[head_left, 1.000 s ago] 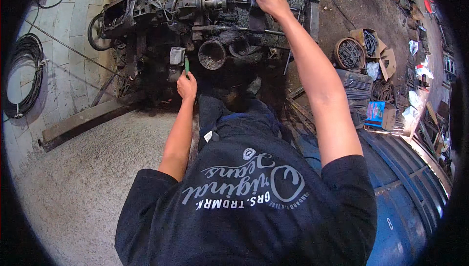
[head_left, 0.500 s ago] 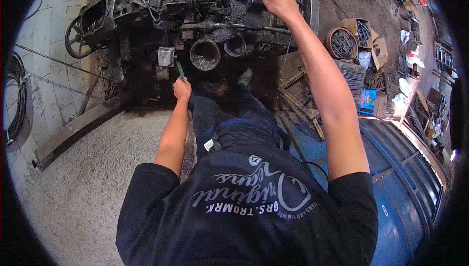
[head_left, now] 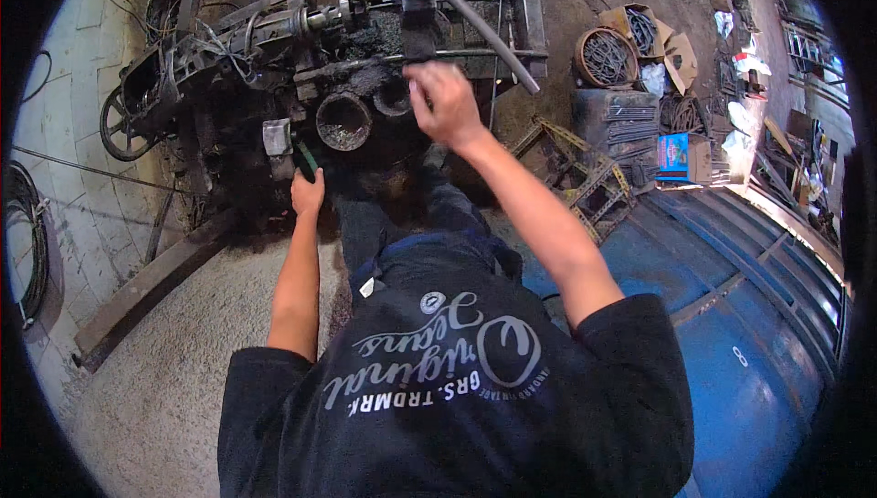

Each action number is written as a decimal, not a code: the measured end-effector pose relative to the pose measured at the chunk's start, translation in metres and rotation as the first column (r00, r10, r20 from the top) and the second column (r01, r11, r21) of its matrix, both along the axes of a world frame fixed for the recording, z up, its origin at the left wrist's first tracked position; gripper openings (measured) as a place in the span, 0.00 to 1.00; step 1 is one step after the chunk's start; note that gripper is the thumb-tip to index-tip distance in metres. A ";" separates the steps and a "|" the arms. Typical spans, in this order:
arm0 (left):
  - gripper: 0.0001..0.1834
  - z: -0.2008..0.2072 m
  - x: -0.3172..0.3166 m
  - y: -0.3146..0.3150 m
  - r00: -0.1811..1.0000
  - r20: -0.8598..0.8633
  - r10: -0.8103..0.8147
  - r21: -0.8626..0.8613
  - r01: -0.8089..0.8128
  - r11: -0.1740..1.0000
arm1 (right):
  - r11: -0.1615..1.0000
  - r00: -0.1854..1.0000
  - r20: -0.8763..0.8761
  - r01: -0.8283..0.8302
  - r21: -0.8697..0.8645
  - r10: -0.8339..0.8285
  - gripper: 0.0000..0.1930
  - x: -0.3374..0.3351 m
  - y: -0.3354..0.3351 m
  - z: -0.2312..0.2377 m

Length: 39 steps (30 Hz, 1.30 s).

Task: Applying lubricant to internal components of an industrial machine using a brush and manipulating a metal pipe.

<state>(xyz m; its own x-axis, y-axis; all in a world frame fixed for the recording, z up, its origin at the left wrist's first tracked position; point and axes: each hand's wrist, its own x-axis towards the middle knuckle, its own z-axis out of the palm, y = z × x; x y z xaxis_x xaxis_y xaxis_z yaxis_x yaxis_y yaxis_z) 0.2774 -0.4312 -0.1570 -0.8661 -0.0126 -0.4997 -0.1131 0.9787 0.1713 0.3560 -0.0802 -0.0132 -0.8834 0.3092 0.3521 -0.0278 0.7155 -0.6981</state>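
Note:
My left hand point(head_left: 308, 192) is closed around a green handle point(head_left: 306, 160) at the front of a dark, greasy lathe-like machine point(head_left: 365, 59). Just left of that handle is a grey box-shaped part point(head_left: 277, 137); whether the two are joined is too dark to tell. My right hand point(head_left: 446, 105), slightly smeared by motion, hangs in front of the machine's tool carriage point(head_left: 418, 18). Its fingers are loosely bent, with the thumb apart, and nothing shows in them. Beyond it a long grey metal bar point(head_left: 480, 27) slants across the carriage, its near end sticking out to the right.
A handwheel point(head_left: 126, 123) is at the machine's left end, and two round openings face me, the larger a metal ring point(head_left: 344, 121). To the right stand a round container of metal pieces point(head_left: 606, 58), a yellowish metal frame point(head_left: 594, 192) and a blue metal panel point(head_left: 731, 333).
My right hand has come down toward me from the machine's far side, leaving the bar there. The bar now shows at length. My left hand stays on the green handle; the view has shifted.

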 end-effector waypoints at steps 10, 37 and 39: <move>0.26 0.060 0.015 -0.026 0.975 -0.090 -0.204 0.254 0.221 0.942 | 0.528 0.410 0.582 0.849 0.039 -0.702 0.19 0.043 0.056 -0.154; 0.18 0.195 -0.323 -0.146 0.720 -0.688 -0.092 0.425 0.503 0.752 | 0.326 0.252 0.389 0.936 0.135 -0.886 0.15 0.074 -0.205 -0.067; 0.16 0.208 -0.357 -0.167 0.601 -0.790 -0.123 0.340 0.595 0.729 | 0.396 0.340 0.337 0.912 0.109 -0.878 0.14 0.034 -0.233 -0.058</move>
